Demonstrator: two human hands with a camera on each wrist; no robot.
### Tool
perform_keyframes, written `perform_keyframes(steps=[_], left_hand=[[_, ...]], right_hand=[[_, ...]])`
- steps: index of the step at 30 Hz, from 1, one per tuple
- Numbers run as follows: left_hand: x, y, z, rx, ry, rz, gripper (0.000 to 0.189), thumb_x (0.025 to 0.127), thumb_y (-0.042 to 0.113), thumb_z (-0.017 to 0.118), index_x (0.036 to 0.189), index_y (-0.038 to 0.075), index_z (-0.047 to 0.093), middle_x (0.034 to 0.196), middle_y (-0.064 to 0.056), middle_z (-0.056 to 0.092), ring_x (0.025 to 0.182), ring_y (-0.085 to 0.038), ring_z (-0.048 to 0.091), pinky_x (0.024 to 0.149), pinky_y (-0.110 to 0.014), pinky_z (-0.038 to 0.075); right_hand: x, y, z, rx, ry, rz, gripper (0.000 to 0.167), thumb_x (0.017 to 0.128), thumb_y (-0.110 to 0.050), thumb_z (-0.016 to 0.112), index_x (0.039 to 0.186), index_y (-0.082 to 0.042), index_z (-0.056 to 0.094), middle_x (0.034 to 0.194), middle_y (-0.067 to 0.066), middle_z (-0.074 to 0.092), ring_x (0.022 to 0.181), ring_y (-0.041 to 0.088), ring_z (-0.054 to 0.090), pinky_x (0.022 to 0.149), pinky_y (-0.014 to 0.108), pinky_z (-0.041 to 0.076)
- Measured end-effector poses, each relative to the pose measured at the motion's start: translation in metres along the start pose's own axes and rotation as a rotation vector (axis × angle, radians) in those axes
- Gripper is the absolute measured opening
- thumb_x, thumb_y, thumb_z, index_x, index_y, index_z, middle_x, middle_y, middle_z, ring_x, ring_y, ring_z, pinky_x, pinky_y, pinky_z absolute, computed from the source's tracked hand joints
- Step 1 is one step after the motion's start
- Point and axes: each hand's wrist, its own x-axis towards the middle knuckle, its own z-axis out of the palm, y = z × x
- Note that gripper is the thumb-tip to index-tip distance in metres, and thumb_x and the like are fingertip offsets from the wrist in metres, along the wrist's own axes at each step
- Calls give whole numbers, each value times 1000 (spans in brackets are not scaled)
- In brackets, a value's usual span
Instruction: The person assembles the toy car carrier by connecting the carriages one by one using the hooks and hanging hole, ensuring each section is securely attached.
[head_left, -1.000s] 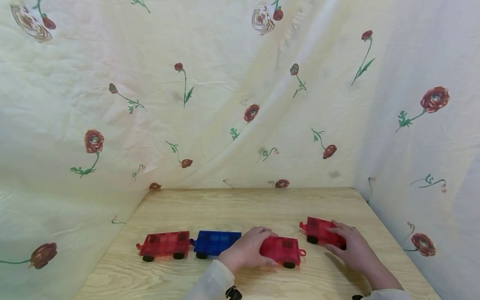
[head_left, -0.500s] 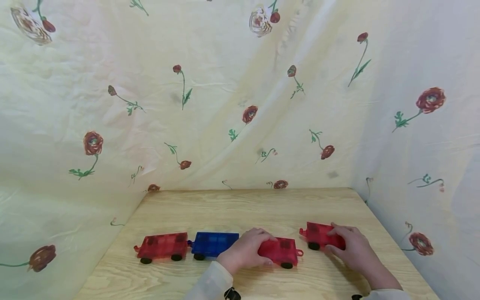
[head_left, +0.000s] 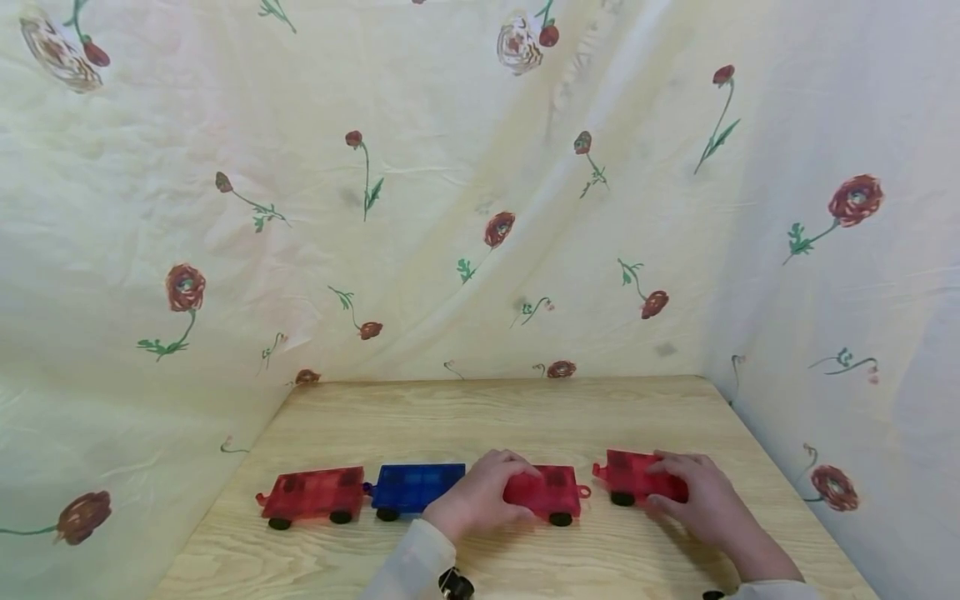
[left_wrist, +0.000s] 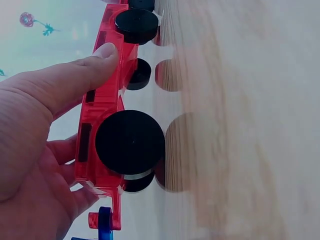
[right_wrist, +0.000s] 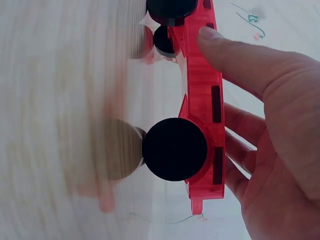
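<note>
My left hand (head_left: 483,498) grips a translucent red toy train car (head_left: 557,492) by its long sides, thumb on the near side. In the left wrist view, this car's red hook (left_wrist: 94,220) meets a blue coupling ring (left_wrist: 105,222). The blue train car (head_left: 420,486) stands left of it, coupled to another red train car (head_left: 315,493) at the far left. My right hand (head_left: 707,496) holds a third red train car (head_left: 628,477) between thumb and fingers. A small gap separates its hook (head_left: 597,471) from the ring (head_left: 585,492) of the left hand's car.
The cars' black wheels stand on a light wood-grain table (head_left: 495,404). Cream cloth with printed flowers (head_left: 420,250) hangs behind and along both sides of the table. A black wrist device (head_left: 455,583) shows by the left sleeve.
The left hand's car and the coupled cars have shifted left. The right hand's car has come nearer to me and slightly left, its hook now closer to level with the ring.
</note>
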Motion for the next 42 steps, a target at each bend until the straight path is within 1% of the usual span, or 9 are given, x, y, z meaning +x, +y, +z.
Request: perform_keyframes(steps=[3, 8, 13, 17, 26, 34, 39, 42], left_hand=[[0, -1, -1, -18, 4, -6, 51, 86, 44, 87, 132, 43, 67, 137, 15, 55, 128, -14, 49, 100, -38, 54], [2, -3, -1, -25, 11, 9, 49, 88, 42, 85, 134, 41, 67, 139, 16, 53, 130, -11, 48, 102, -36, 53], [4, -3, -1, -46, 25, 29, 49, 89, 44, 84, 134, 43, 66, 138, 19, 53, 130, -12, 48, 100, -34, 54], [5, -3, 0, -61, 30, 30, 49, 89, 44, 84, 134, 44, 65, 138, 19, 53, 130, -13, 48, 96, -33, 55], [6, 1, 1, -83, 35, 40, 48, 91, 40, 83, 135, 40, 66, 135, 19, 53, 128, -10, 46, 93, -29, 55], [10, 1, 6, -31, 47, 33, 48, 90, 41, 83, 136, 40, 66, 137, 17, 53, 128, -12, 47, 96, -32, 55], [11, 2, 7, -23, 40, 25, 49, 91, 40, 82, 136, 40, 65, 135, 18, 53, 129, -13, 47, 101, -36, 53], [12, 2, 7, -22, 37, 19, 50, 91, 40, 82, 137, 39, 64, 135, 18, 53, 129, -13, 47, 101, -36, 53]], right_hand=[[-1, -1, 0, 6, -3, -27, 40, 81, -26, 92, 117, -19, 78, 141, 16, 63, 125, 43, 51, 98, 69, 44], [-2, -2, 1, 6, -15, -27, 40, 81, -26, 92, 119, -21, 78, 142, 13, 62, 126, 40, 50, 99, 69, 44], [-2, -4, 2, -2, -16, -26, 40, 80, -25, 93, 118, -22, 78, 142, 12, 62, 128, 41, 51, 101, 69, 43], [-2, -6, 2, 3, -22, -23, 41, 80, -27, 93, 117, -24, 78, 143, 12, 62, 129, 41, 50, 101, 70, 43], [0, -6, 2, 12, -13, -58, 39, 79, -27, 94, 114, -26, 78, 141, 9, 64, 128, 39, 51, 101, 67, 44], [-1, -6, 3, 19, -15, -59, 38, 79, -28, 94, 114, -27, 78, 141, 9, 64, 127, 38, 51, 101, 67, 44], [-2, -6, 4, 18, -12, -66, 38, 79, -31, 94, 113, -28, 78, 140, 9, 64, 127, 38, 52, 101, 67, 44], [-2, -5, 4, 18, -13, -64, 38, 79, -31, 94, 113, -29, 78, 140, 8, 64, 127, 38, 52, 101, 67, 44]])
